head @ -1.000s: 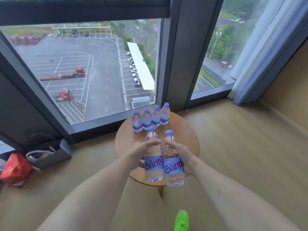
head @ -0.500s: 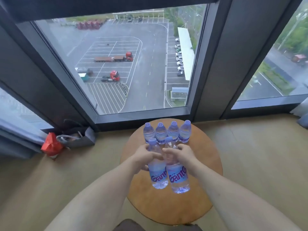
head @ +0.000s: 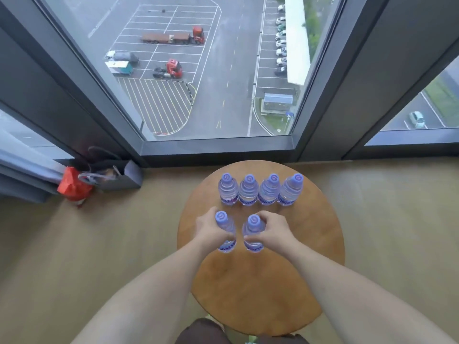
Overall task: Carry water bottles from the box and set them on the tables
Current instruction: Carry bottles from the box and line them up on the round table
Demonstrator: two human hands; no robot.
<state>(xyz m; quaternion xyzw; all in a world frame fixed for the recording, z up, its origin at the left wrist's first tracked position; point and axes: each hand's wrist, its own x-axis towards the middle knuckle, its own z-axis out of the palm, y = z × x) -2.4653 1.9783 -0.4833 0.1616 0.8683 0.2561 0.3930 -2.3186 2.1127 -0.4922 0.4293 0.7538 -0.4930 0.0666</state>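
Observation:
A round wooden table [head: 310, 256] stands by the window. Several clear water bottles with purple caps form a row [head: 248, 189] along its far side. My left hand [head: 208, 232] grips one upright bottle [head: 224, 229] around its shoulder. Beside it, my right hand [head: 275, 230] grips a second upright bottle [head: 253, 232] the same way. Both held bottles stand just in front of the row, bases at or near the tabletop; contact cannot be told. The box is not in view.
A grey bag [head: 116, 175] and a red bag [head: 72, 184] sit on the floor at the left by the curtain [head: 22, 170]. Floor-to-ceiling windows with dark frames [head: 216, 148] rise right behind the table. Wooden floor surrounds the table.
I have stepped up to the table. Both hands lowered their bottles from mid-air down to the tabletop in front of the row. The bottles now appear upright from above.

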